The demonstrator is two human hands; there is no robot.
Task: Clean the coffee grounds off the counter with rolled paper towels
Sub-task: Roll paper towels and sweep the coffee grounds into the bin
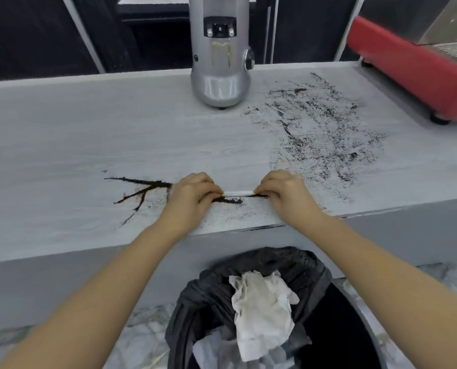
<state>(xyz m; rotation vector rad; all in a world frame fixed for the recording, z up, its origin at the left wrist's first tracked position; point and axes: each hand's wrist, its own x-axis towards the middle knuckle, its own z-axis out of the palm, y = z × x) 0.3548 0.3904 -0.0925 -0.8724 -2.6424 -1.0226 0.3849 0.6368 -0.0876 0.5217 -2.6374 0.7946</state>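
1. Head view, surface: pale grey table (75, 134) with a wood-grain look, its front edge running across mid-frame.
2. Coffee grounds (320, 129) spread in a wide thin scatter on the right half of the table. Thicker dark lines of grounds (139, 186) branch out left of the hands, and a short dark ridge (228, 200) sits just in front of the towel.
3. Silver grinder (220, 51) stands at the back centre. Red machine (419, 73) at the far right, only partly in frame.
4. Room: dark panels behind the table, marbled floor (142, 334) below.
5. Bin with black liner (264, 265) stands right under the table edge, with crumpled white paper (262, 312) lying in it.
6. Rolled paper towel (238, 193) lies flat on the table near the front edge, stretched between the hands.
7. Left hand (192, 195): fingers curled down, gripping the left end of the roll.
8. Right hand (283, 191): same posture, gripping the right end. Both knuckles-up, pressing the roll against the table.
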